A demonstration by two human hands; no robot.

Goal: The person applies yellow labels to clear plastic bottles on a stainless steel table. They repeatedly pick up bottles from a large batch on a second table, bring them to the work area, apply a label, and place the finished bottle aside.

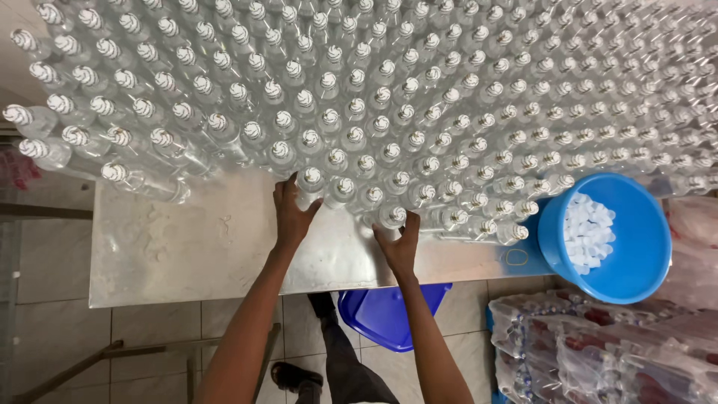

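Fingers of left hand [290, 217] and right hand [399, 243] spread against clear plastic bottles [374, 135] at frame centre; fingertips partly hidden. Round blue bucket [636, 254], white caps [587, 232], right; steel table [187, 247].

A blue round basin [636, 247] sits at the right end of the metal table [194, 254], partly over its near edge, and holds a heap of small white caps [587, 228] on its left side. Just beside the basin, a yellowish rubber band [516, 258] lies flat on the table. Below the table's near edge, a blue plastic lid or bin [385, 314] rests on the tiled floor [149, 329]. At the near right, shrink-wrapped packs of bottles [598, 352] are stacked on the floor. To the far right, clear plastic bags [695, 247] bulge beside the basin. A metal frame bar [112, 355] runs low at the near left.
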